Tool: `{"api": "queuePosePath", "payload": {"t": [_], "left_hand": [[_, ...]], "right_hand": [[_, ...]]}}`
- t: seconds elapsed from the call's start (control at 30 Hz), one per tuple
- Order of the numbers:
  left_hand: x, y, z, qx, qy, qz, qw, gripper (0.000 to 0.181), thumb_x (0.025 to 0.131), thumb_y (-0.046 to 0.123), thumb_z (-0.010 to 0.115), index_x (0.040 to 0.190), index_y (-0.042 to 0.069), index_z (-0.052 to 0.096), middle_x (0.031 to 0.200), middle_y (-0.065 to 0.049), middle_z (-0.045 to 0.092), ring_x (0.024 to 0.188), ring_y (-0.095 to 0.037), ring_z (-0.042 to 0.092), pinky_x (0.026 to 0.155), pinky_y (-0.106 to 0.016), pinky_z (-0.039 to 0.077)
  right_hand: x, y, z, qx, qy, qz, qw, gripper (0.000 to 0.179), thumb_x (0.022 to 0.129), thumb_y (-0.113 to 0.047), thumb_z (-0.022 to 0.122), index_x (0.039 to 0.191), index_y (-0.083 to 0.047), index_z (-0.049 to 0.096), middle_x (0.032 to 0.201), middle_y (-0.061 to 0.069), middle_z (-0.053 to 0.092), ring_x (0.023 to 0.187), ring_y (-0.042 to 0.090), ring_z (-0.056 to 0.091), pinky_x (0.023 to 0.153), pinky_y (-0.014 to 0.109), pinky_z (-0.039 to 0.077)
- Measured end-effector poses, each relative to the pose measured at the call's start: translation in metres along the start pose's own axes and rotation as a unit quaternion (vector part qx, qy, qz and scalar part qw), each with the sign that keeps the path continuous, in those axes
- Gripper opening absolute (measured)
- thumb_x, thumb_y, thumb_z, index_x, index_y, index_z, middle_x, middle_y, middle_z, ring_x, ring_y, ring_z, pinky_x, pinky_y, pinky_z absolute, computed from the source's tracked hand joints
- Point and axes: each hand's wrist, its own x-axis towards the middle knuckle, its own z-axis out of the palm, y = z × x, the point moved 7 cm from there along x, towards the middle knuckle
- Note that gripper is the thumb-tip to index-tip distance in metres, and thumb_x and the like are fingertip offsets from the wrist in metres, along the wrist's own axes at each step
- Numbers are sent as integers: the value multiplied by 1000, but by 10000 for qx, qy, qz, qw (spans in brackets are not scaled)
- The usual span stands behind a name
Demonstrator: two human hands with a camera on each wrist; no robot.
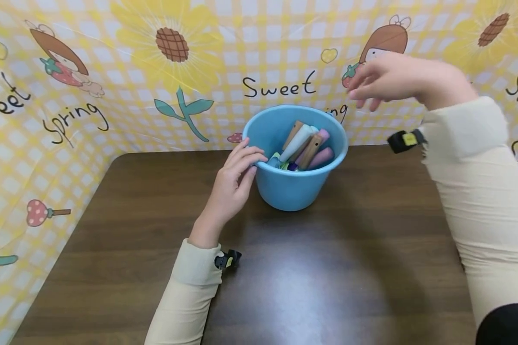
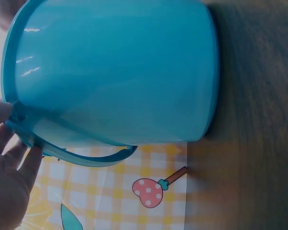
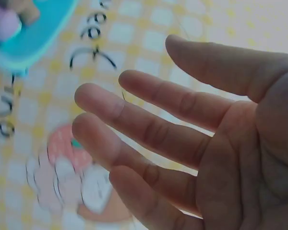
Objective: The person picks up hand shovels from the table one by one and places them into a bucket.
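A light-blue plastic bucket (image 1: 291,191) stands upright at the back of the table. My left hand (image 1: 235,179) grips its left rim, fingers over the edge and thumb against the outer side. In the left wrist view, the bucket's blue handle (image 2: 86,159) hangs down beside my fingers. Inside the bucket lean several handled items: a pale blue handle (image 1: 297,142), a wooden handle (image 1: 310,152) and a pink one (image 1: 322,157); their lower ends are hidden. My right hand (image 1: 393,81) is raised in the air to the right of the bucket, its palm bare and fingers spread loosely.
The dark wooden table (image 1: 155,230) spreads in front of the bucket. Right behind it rises a yellow checked cloth (image 1: 237,43) printed with flowers and words, which also covers the left side. A black round object (image 1: 507,326) shows at the lower right corner.
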Motion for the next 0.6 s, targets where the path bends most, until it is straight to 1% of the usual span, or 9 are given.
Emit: {"api": "queuePosePath", "payload": {"t": [0.1,0.13,0.23,0.3,0.33,0.37,0.47,0.53,0.6], "left_hand": [[2,1,1,-9,-22,16,10000,23,101,3,51,116,2,68,130,-12,63,149,-30,33,124,-44,28],[2,1,1,-17,-21,22,10000,23,101,3,51,116,2,69,130,-12,63,149,-30,33,124,-44,28],[3,1,3,-55,-27,58,10000,23,101,2,51,116,2,69,129,-13,63,149,-29,32,124,-43,28],[3,0,4,-64,-44,88,9999,23,101,2,51,116,2,69,130,-13,63,149,-28,32,124,-43,28],[3,0,5,-59,-49,108,9999,23,101,2,51,116,2,69,129,-13,63,149,-28,32,123,-43,28],[3,0,5,-46,-49,133,9999,23,101,2,51,116,1,69,129,-13,63,149,-28,32,123,-42,29],[3,0,3,2,-2,182,9998,22,101,2,52,115,1,69,128,-12,63,148,-30,34,123,-42,30],[3,0,1,23,47,201,9998,22,101,1,52,115,1,69,128,-12,64,148,-31,34,123,-42,30],[3,0,0,0,79,196,9998,22,101,1,51,115,1,69,128,-13,63,147,-33,34,123,-42,30]], "right_hand": [[-25,27,-6,43,350,124,9993,46,103,-33,52,138,-3,55,115,13,71,84,11,66,85,40,51],[-33,36,-6,41,457,166,9988,45,102,-32,53,137,-3,56,112,11,72,80,7,65,79,32,51],[-60,64,0,243,802,330,9959,44,102,-31,55,135,-2,58,102,7,74,71,1,62,59,22,46],[-78,82,9,342,945,468,9938,47,103,-33,55,136,-1,55,103,13,74,69,-3,59,73,35,55],[-87,92,15,366,1009,554,9927,48,103,-33,54,137,0,54,103,15,74,68,-5,58,79,43,55],[-95,101,21,364,1079,615,9916,48,103,-33,54,137,0,54,104,18,73,67,-7,57,82,54,52],[-113,126,39,285,1161,865,9891,47,104,-32,51,137,2,53,105,22,73,65,-12,57,81,53,53],[-121,140,50,291,1103,988,9885,46,105,-29,50,135,5,53,102,22,73,66,-6,61,69,41,55],[-125,152,60,290,898,1143,9890,48,105,-29,49,133,10,52,101,24,73,68,4,67,59,31,53]]}}
